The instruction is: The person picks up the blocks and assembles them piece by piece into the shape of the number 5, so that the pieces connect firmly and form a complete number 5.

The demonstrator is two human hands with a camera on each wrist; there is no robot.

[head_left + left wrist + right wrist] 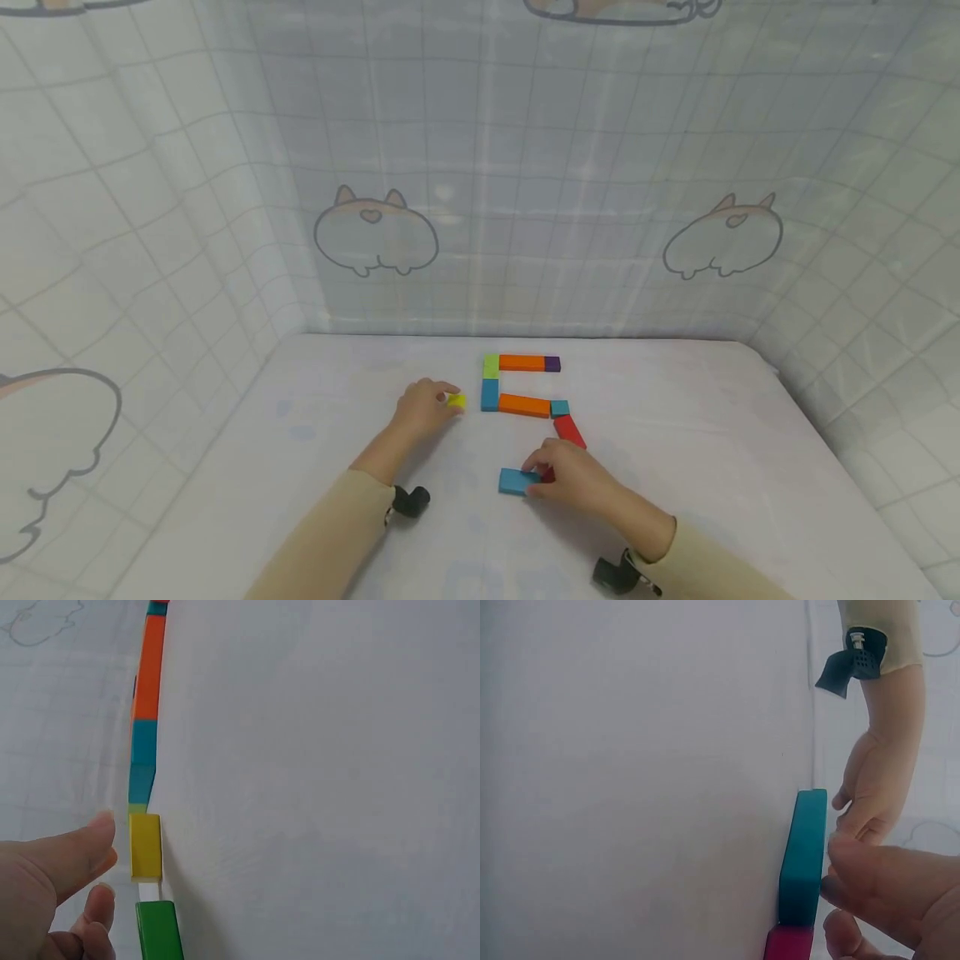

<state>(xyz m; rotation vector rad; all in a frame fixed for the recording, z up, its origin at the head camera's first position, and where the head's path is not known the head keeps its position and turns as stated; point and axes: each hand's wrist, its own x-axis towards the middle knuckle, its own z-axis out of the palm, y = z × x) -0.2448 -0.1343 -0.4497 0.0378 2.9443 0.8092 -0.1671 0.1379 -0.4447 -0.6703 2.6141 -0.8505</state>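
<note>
My left hand (424, 408) is over a small yellow block (457, 401). In the left wrist view its thumb and fingertips sit a little off the yellow block (146, 846), beside a green block (160, 930) that the hand hides from the head view. My right hand (573, 475) has its fingertips at the right end of a flat blue block (516, 482). The right wrist view shows them along the edge of this blue block (802, 855), not wrapped around it; whether they touch is hard to tell. A magenta-red block (789, 943) adjoins it, partly under the hand.
Flat blocks form a bent line on the white cloth (300, 508): purple (552, 364), orange (522, 362), lime (491, 367), blue (490, 396), another orange (524, 406), small teal (559, 408) and red (570, 432). A patterned curtain (525, 167) surrounds the surface.
</note>
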